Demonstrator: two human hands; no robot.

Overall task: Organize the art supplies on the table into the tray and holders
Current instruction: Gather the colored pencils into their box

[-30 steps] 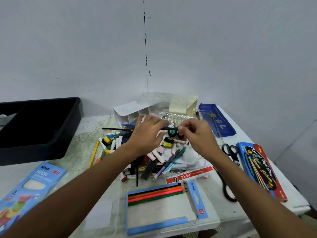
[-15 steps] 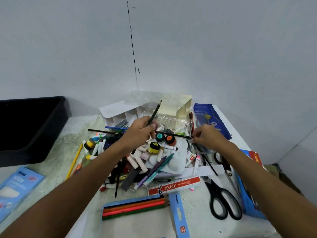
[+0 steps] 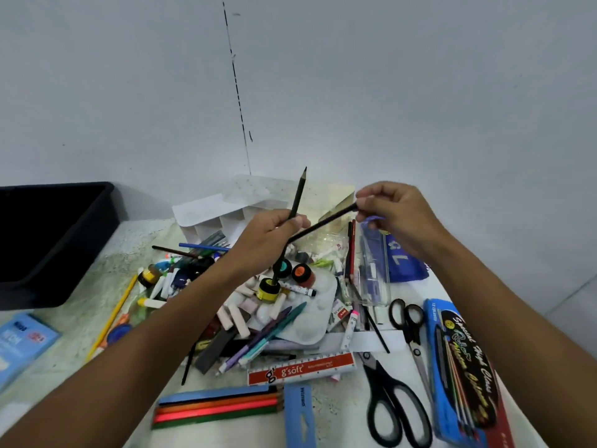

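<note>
My left hand [image 3: 268,240] grips a black pencil [image 3: 298,192] that stands nearly upright, tip pointing up, above the pile of art supplies [image 3: 258,302]. My right hand [image 3: 397,215] pinches one end of a second black pencil [image 3: 326,223], which slants down-left until it meets my left thumb. Behind the hands stands a white divided paper holder [image 3: 210,221]. A black tray [image 3: 64,240] sits at the far left of the table. Paint pots, chalk sticks, pens and markers lie jumbled under my hands.
Large black scissors [image 3: 397,402] and a smaller pair [image 3: 408,318] lie to the right, beside a blue coloured-pencil box [image 3: 462,367]. Also around are a red ruler [image 3: 300,370], an open pencil box [image 3: 219,407], a blue pouch [image 3: 400,260], a white palette [image 3: 310,321] and a blue neon box [image 3: 22,341].
My left hand swung its black pencil from lying flat to upright. My right hand lifted a second black pencil off the pile, up and to the right.
</note>
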